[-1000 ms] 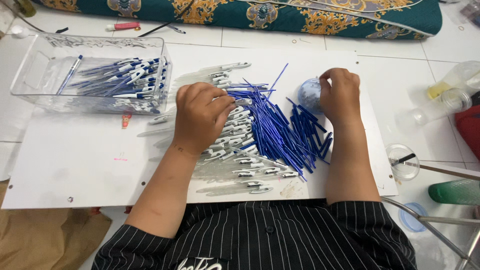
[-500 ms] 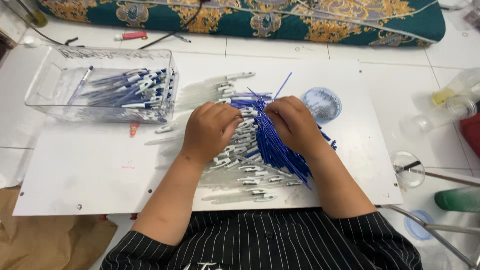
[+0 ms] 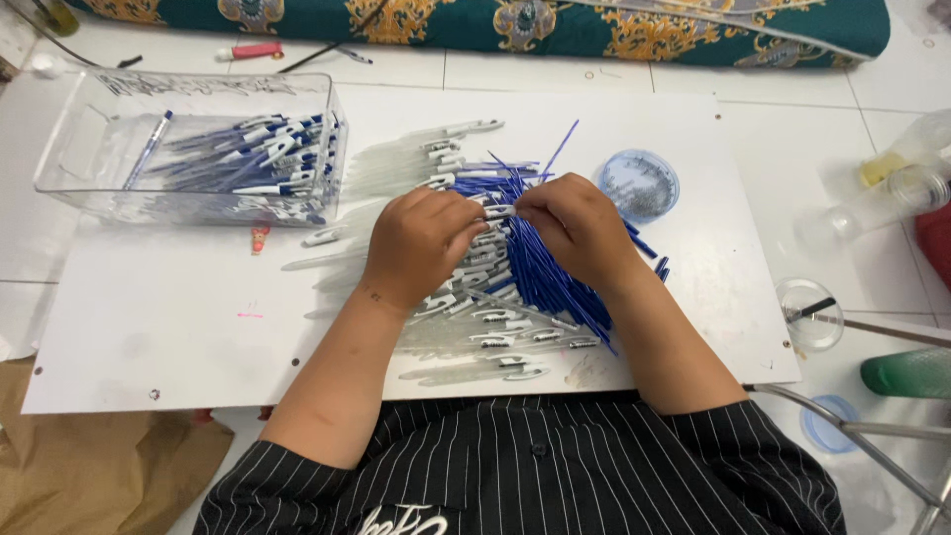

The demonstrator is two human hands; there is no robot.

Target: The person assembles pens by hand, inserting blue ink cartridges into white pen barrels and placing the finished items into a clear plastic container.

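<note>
My left hand [image 3: 421,243] and my right hand [image 3: 573,230] meet over a heap of parts on a white board [image 3: 178,327]. The heap holds several clear pen barrels with white clips [image 3: 495,332] and a bundle of thin blue ink refills [image 3: 543,282]. Both hands have their fingers curled around a pen piece between them, at about the middle of the heap; the fingers hide exactly what is held. A clear plastic box [image 3: 74,159] at the far left holds several finished blue-and-white pens [image 3: 248,159].
A small round clear dish [image 3: 640,184] lies right of the hands. Clear bottles [image 3: 892,188], a clear cup [image 3: 810,315] and a green bottle [image 3: 906,374] stand on the right. A patterned cloth [image 3: 555,25] runs along the far edge. Brown paper [image 3: 89,466] lies at the lower left.
My right hand came away from the round dish and moved left to meet my left hand over the heap. Both hands have closed together on a pen piece.
</note>
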